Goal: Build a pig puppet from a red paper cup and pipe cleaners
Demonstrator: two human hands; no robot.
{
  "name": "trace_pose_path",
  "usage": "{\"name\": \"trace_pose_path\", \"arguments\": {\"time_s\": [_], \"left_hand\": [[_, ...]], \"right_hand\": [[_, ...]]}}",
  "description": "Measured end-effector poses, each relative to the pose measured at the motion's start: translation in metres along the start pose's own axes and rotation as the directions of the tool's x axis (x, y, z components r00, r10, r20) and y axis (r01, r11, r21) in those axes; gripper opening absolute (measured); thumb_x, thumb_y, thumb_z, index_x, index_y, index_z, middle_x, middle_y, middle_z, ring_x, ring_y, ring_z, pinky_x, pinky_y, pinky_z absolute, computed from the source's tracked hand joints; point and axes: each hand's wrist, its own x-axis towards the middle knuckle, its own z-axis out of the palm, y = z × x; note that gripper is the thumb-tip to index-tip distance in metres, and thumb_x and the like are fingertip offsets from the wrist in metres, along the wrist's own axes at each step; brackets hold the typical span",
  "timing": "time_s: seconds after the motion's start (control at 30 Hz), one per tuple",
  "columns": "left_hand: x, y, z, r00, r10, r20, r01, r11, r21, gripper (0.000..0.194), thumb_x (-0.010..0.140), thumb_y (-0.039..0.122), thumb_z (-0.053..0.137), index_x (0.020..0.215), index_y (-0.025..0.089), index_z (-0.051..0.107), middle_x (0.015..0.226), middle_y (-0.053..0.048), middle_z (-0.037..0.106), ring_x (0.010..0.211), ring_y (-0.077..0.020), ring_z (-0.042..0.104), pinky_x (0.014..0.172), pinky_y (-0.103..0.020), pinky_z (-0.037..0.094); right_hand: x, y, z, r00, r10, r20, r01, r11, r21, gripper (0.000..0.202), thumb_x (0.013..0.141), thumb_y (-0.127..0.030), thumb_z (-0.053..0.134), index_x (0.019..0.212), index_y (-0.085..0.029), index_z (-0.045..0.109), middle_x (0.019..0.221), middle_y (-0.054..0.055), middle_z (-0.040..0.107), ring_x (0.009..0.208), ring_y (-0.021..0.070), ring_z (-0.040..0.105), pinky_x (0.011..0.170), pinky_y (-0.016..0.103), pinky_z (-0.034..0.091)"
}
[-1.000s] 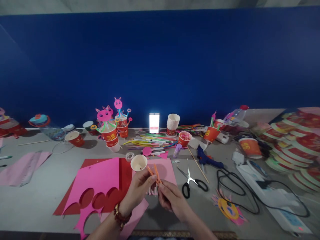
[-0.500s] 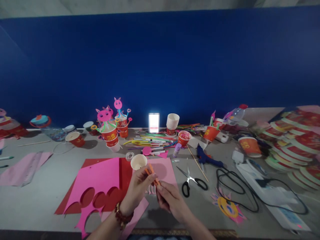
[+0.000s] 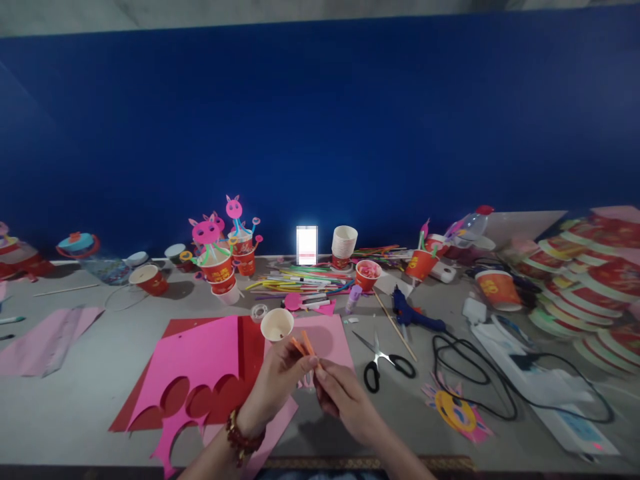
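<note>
My left hand (image 3: 281, 375) is closed on a narrow orange strip (image 3: 308, 341), whose two ends stick up side by side past the fingers. My right hand (image 3: 346, 395) meets it at the fingertips, pinching the lower part, which the fingers largely hide. I cannot tell if the strip is one folded piece or two. Just behind the hands stands a paper cup (image 3: 277, 325), open end up. Beneath them lies a light pink sheet (image 3: 330, 333). Scissors (image 3: 380, 360) with black handles rest open to the right.
Bright pink cut-up paper (image 3: 205, 353) overlies a red sheet (image 3: 165, 380) at left. Cup figures (image 3: 217, 263) and colourful strips (image 3: 300, 281) stand behind. A blue glue gun (image 3: 415, 313), black cable (image 3: 463, 370), sun cutout (image 3: 456, 413), power strip (image 3: 540, 393) and stacked cups (image 3: 590, 280) fill the right.
The orange strip has turned a little in my fingers, and its upper ends now spread more clearly apart. My fingers have shifted slightly along it. The other things lie as before.
</note>
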Motion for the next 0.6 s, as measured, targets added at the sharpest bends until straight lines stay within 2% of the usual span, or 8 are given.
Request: {"name": "trace_pose_path", "arguments": {"time_s": [0.17, 0.37, 0.47, 0.53, 0.6], "left_hand": [[-0.0017, -0.0069, 0.0027, 0.996, -0.047, -0.076, 0.041, 0.997, -0.071, 0.031, 0.075, 0.045, 0.082, 0.081, 0.017, 0.070, 0.074, -0.001, 0.065, 0.073, -0.0140, 0.059, 0.070, -0.023, 0.048], [-0.0040, -0.0027, 0.0017, 1.000, 0.006, -0.005, -0.006, 1.000, -0.007, 0.028, 0.075, 0.040, 0.084, 0.081, 0.016, 0.069, 0.075, -0.001, 0.063, 0.069, -0.0129, 0.057, 0.065, -0.023, 0.047], [-0.0051, -0.0037, 0.0041, 0.999, 0.021, -0.043, -0.024, 0.996, -0.087, 0.025, 0.076, 0.036, 0.083, 0.076, 0.017, 0.067, 0.074, 0.000, 0.062, 0.069, -0.0122, 0.056, 0.066, -0.022, 0.046], [-0.0057, -0.0063, 0.0054, 0.998, -0.018, -0.066, 0.006, 0.984, -0.179, 0.025, 0.074, 0.035, 0.084, 0.076, 0.017, 0.067, 0.075, 0.000, 0.063, 0.071, -0.0127, 0.057, 0.069, -0.023, 0.048], [-0.0059, -0.0081, 0.0051, 0.995, -0.057, -0.076, 0.040, 0.978, -0.203, 0.026, 0.074, 0.037, 0.084, 0.078, 0.017, 0.069, 0.073, 0.000, 0.064, 0.071, -0.0130, 0.057, 0.070, -0.024, 0.048]], "right_hand": [[-0.0002, 0.0023, -0.0015, 0.999, -0.034, -0.010, 0.033, 0.994, -0.108, 0.053, 0.100, -0.063, 0.043, 0.070, -0.020, 0.048, 0.060, -0.004, 0.045, 0.048, 0.0090, 0.038, 0.046, 0.023, 0.027], [0.0001, 0.0004, -0.0026, 0.998, -0.068, -0.014, 0.063, 0.973, -0.222, 0.052, 0.100, -0.065, 0.039, 0.075, -0.020, 0.051, 0.059, -0.004, 0.046, 0.051, 0.0112, 0.041, 0.049, 0.024, 0.031], [0.0008, -0.0017, -0.0017, 0.996, -0.087, -0.001, 0.084, 0.959, -0.272, 0.054, 0.102, -0.062, 0.037, 0.070, -0.021, 0.049, 0.057, -0.003, 0.047, 0.051, 0.0117, 0.042, 0.051, 0.025, 0.032], [0.0008, -0.0016, -0.0007, 0.996, -0.084, 0.004, 0.082, 0.963, -0.257, 0.054, 0.102, -0.062, 0.036, 0.070, -0.021, 0.047, 0.059, -0.003, 0.047, 0.051, 0.0115, 0.042, 0.051, 0.025, 0.032], [0.0001, -0.0001, -0.0001, 0.997, -0.074, -0.015, 0.068, 0.968, -0.242, 0.053, 0.101, -0.064, 0.037, 0.071, -0.021, 0.047, 0.061, -0.003, 0.047, 0.050, 0.0110, 0.041, 0.049, 0.025, 0.031]]}}
